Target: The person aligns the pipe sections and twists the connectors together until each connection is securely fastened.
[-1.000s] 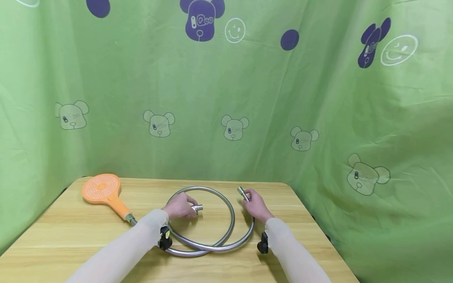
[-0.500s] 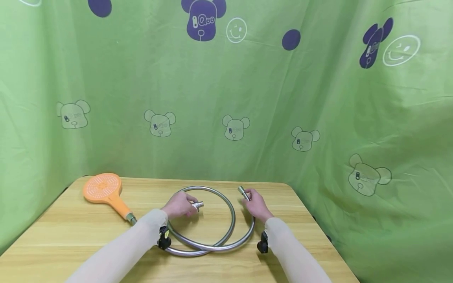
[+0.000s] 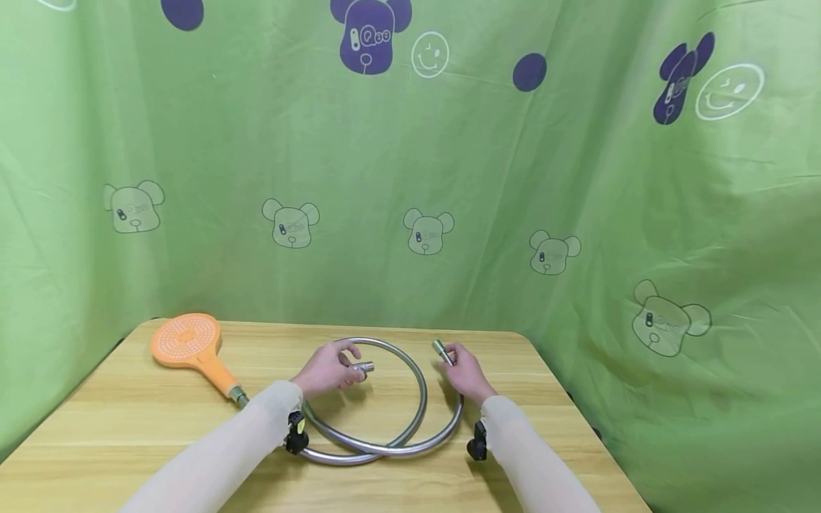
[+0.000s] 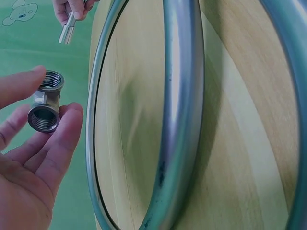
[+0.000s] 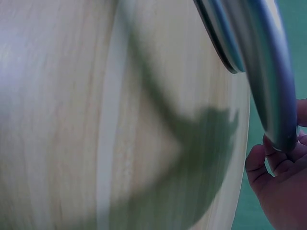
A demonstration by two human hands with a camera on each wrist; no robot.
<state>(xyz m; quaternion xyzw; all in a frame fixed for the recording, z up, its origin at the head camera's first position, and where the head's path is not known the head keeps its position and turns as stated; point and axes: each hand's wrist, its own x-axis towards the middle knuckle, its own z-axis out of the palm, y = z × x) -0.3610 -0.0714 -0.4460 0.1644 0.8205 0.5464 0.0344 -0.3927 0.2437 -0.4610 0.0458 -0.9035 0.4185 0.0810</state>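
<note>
My left hand (image 3: 323,370) pinches a small silver threaded tee fitting (image 4: 46,100) between thumb and fingers, above the table. Two of its threaded openings face the left wrist camera. To the right, my right hand (image 3: 467,372) grips a shiny metal shower hose (image 3: 420,399) just below its end connector (image 3: 439,348), which points up and away. The fitting and the connector are apart. The hose loops over the table between the hands, and part of it passes behind the left forearm. An orange shower head (image 3: 187,340) lies at the far left, its handle joined to the hose's other end.
The wooden table (image 3: 500,427) has a far edge close to a green curtain (image 3: 487,178) printed with bear heads. The curtain also hangs along both sides. A black camera (image 3: 297,433) sits on the left wrist and another camera (image 3: 477,443) on the right.
The left hand has turned the tee fitting slightly and shifted it a little to the right, with its fingers spread more apart. The right hand, hose and shower head stay nearly still.
</note>
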